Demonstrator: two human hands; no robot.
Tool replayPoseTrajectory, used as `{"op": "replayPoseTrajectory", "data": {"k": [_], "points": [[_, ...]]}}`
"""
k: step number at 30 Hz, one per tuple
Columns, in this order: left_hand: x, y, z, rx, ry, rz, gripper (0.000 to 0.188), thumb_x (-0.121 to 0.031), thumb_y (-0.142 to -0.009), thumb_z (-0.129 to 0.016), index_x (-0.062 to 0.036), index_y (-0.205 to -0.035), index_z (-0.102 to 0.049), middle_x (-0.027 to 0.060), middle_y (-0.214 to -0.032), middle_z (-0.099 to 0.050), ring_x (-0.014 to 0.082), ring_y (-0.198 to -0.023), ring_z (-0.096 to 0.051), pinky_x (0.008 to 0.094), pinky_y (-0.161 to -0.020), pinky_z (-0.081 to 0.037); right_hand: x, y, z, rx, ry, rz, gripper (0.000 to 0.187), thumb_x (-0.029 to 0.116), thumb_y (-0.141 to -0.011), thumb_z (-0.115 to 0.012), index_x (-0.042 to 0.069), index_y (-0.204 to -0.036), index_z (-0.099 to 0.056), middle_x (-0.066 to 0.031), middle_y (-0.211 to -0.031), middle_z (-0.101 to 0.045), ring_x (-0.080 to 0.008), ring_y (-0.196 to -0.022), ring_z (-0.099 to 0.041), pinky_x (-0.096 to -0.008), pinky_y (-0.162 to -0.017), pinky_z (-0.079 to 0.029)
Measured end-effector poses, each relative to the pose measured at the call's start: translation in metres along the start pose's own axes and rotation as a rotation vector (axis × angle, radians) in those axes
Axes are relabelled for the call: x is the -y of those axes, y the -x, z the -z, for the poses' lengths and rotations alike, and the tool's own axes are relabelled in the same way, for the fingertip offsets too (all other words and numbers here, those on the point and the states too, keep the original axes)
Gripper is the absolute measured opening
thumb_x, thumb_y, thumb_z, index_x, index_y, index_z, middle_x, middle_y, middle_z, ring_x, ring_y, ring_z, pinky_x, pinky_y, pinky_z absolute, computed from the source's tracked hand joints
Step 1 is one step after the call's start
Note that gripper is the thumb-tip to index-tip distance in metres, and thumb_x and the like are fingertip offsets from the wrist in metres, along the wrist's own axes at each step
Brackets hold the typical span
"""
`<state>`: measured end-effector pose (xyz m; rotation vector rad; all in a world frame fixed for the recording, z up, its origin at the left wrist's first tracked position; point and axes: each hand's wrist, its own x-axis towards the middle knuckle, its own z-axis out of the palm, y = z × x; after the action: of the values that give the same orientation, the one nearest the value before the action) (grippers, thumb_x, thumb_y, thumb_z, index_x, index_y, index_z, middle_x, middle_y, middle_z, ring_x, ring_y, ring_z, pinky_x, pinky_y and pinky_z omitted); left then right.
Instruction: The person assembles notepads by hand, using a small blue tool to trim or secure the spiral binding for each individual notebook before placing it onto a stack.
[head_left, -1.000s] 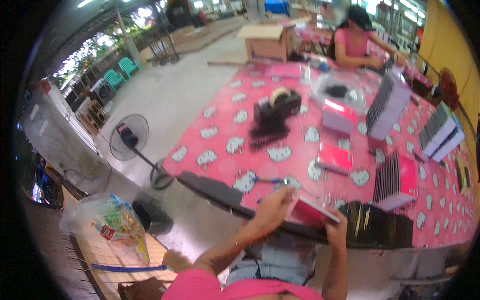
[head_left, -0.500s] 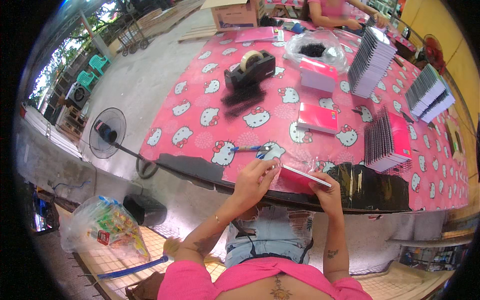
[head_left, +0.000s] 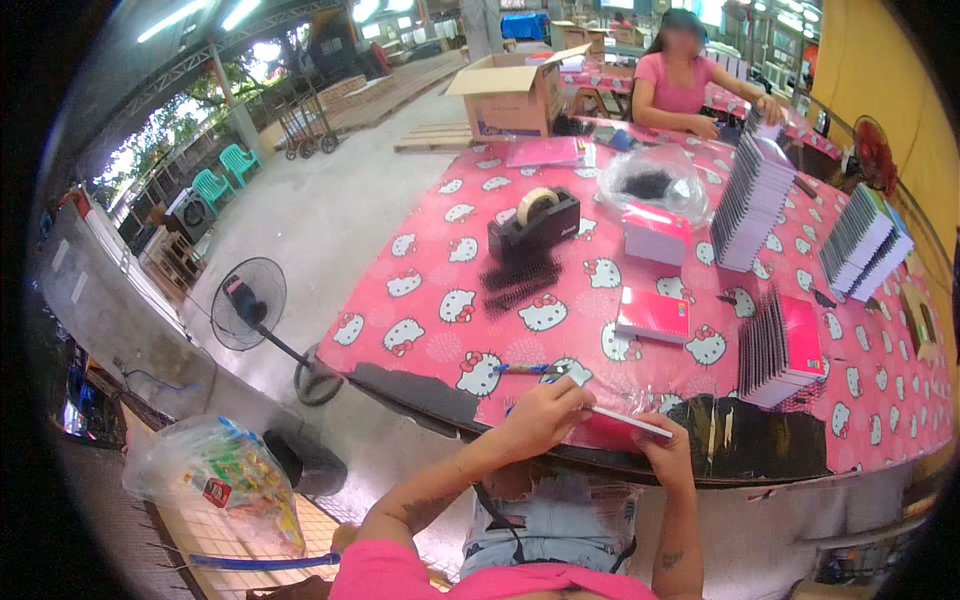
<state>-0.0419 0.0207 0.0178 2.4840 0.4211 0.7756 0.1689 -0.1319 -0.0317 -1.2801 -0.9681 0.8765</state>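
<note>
A thin notebook (head_left: 632, 424) with a pink-red cover and white page edges is held at the table's near edge. My right hand (head_left: 668, 452) grips its right end, thumb on top. At its left end the fingers of my left hand (head_left: 548, 415) are pinched together; any coil wire between them is too small to make out. Just beyond my left hand lies a blue pen-like tool (head_left: 525, 369). Further out is a pink notebook stack (head_left: 653, 314), and to the right stand black-coiled notebooks (head_left: 780, 350) with a pink cover on the end.
A black tape dispenser (head_left: 535, 225) stands beside loose black coils (head_left: 522, 284). Beyond are a plastic bag of black coils (head_left: 655, 188), a tall notebook stack (head_left: 750, 200) and another stack (head_left: 866, 243). A co-worker (head_left: 682, 85) is across the table. A fan (head_left: 250, 303) stands left.
The view has tilted up, showing more of the far room and the co-worker. My left hand has closed in on the notebook's left end; my right hand keeps its grip.
</note>
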Motion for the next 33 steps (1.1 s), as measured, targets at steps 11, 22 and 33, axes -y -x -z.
{"op": "replayPoseTrajectory", "data": {"k": [11,22,33], "points": [[-0.008,-0.016,0.005,-0.007,-0.011,-0.089,0.025,-0.025,-0.093,-0.067,-0.0061,-0.108,-0.060,0.0129,-0.093,-0.057,0.0321,-0.080,-0.060,0.0411,-0.069,-0.049,0.004,0.001,0.001,0.022,0.057,0.005,0.020,0.001,-0.089,-0.070,0.000,-0.109,-0.071,0.0004,-0.090,-0.067,-0.0089,-0.085,-0.059,-0.0252,-0.077,-0.048],[-0.038,0.007,-0.029,-0.156,-0.542,-0.042,0.069,-0.050,-0.096,-0.053,-0.0019,-0.145,-0.043,0.0170,-0.149,-0.043,0.0346,-0.141,-0.035,0.0629,-0.113,-0.016,0.027,0.020,-0.021,-0.174,-0.152,-0.008,0.026,-0.002,-0.088,-0.070,-0.002,-0.113,-0.067,-0.0021,-0.100,-0.069,-0.0108,-0.092,-0.062,-0.0264,-0.085,-0.049],[-0.014,-0.022,0.005,0.099,-0.355,-0.168,0.032,-0.032,-0.094,-0.064,-0.0136,-0.119,-0.061,0.0049,-0.127,-0.060,0.0243,-0.127,-0.051,0.0628,-0.112,-0.019,0.024,0.026,-0.012,-0.156,-0.064,0.011,0.023,-0.002,-0.087,-0.070,-0.001,-0.110,-0.068,-0.0021,-0.099,-0.069,-0.0111,-0.094,-0.062,-0.0267,-0.086,-0.049]]}}
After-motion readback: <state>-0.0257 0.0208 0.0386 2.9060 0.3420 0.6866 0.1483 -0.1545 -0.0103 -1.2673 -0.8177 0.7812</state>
